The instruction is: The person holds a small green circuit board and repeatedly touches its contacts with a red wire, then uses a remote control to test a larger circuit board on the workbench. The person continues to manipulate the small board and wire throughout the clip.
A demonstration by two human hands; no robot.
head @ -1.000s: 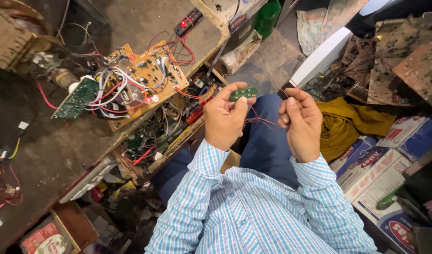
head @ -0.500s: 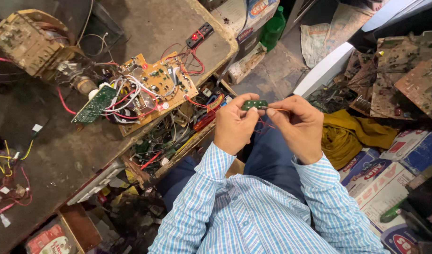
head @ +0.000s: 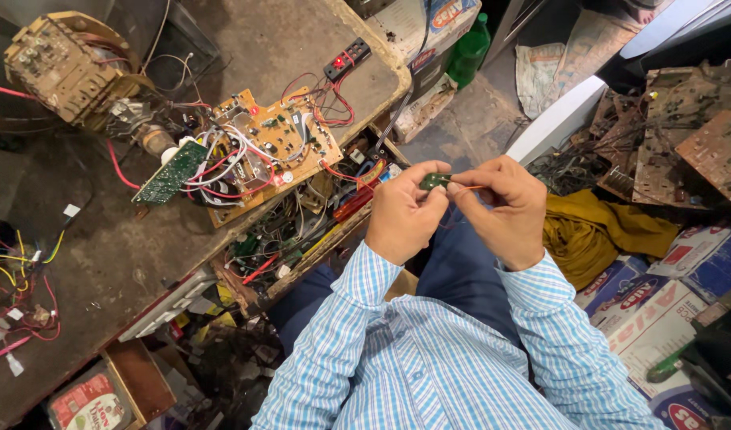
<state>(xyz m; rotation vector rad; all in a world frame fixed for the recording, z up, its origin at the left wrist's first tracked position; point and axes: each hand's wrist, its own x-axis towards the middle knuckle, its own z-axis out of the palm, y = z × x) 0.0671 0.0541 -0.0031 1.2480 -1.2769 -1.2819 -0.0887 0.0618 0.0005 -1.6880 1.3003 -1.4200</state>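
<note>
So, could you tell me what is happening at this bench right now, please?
A person in a blue checked shirt sits beside a cluttered workbench, holding a small green circuit board over the lap. The left hand grips the board while the right hand pinches a thin reddish wire at its edge. On the bench lie a larger tan circuit board tangled in red and white wires, and a green board.

Open room over the lap, clutter crowding both sides

Both hands are working in free air above the dark trousers (head: 469, 275); to the left, the workbench (head: 126, 255) edge and an open drawer of tangled wires (head: 301, 231) are pressing close, while to the right a yellow cloth (head: 596, 231), cartons (head: 660, 295) and old circuit boards (head: 684, 135) are hemming them in.
</note>
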